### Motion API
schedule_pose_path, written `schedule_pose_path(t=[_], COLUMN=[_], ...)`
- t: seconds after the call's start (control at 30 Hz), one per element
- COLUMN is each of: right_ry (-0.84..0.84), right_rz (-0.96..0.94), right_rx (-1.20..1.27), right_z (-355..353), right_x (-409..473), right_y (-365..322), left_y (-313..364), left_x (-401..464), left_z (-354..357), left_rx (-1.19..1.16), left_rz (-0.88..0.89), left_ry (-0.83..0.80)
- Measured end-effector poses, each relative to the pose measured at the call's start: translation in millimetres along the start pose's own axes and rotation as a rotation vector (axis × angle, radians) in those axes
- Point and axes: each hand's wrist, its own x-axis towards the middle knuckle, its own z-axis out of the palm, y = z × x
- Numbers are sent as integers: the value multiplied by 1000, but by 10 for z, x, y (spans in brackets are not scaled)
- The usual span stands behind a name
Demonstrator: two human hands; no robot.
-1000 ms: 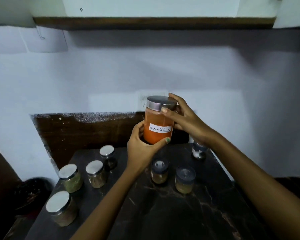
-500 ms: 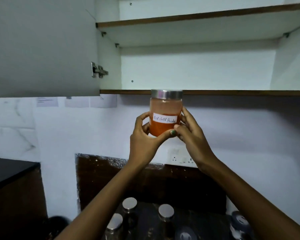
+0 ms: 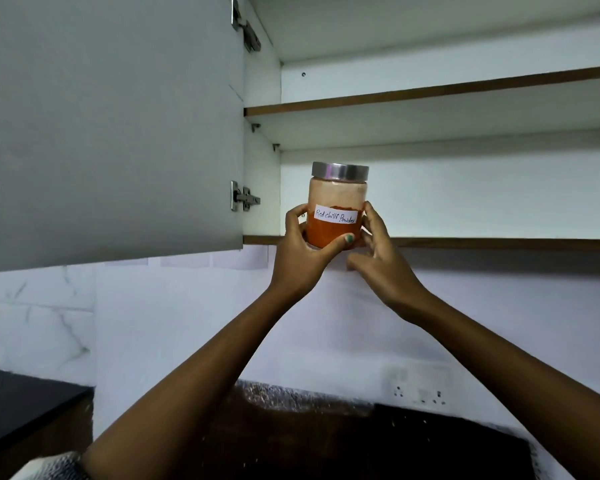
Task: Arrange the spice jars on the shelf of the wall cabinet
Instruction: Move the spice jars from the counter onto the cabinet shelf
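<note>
A glass jar [image 3: 336, 206] with a steel lid and a label reading "Red chilli Powder" is held upright at the front edge of the wall cabinet's lower shelf [image 3: 482, 242], near its left end. My left hand [image 3: 303, 252] grips the jar's base from the left, thumb across the front. My right hand [image 3: 378, 251] touches the jar's right side with its fingers, partly below the shelf edge. Whether the jar rests on the shelf or hangs just above it I cannot tell. The other spice jars are out of view.
The cabinet door [image 3: 111, 126] stands open at the left, hinges [image 3: 244, 199] beside the jar. An upper shelf [image 3: 430, 95] sits above. A wall socket [image 3: 420, 393] and a dark backsplash [image 3: 326, 438] lie below, a black counter [image 3: 21, 407] at left.
Both hands have lifted the jar from just under the lower shelf up to its front edge. The view has tilted upward, so the jars on the table have dropped out of sight.
</note>
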Motion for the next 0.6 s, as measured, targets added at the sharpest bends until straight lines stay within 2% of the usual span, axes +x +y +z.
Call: schedule_pose_path(t=[0.23, 0.6], right_ry=[30, 31], right_rz=[-57, -4], right_rx=[-103, -199], right_z=[535, 871], right_x=[796, 1232], right_y=[327, 705], left_y=[-659, -1329], left_x=[781, 1173], left_z=[-319, -350], left_rx=[109, 287], left_rz=[7, 19], left_ry=[-35, 0])
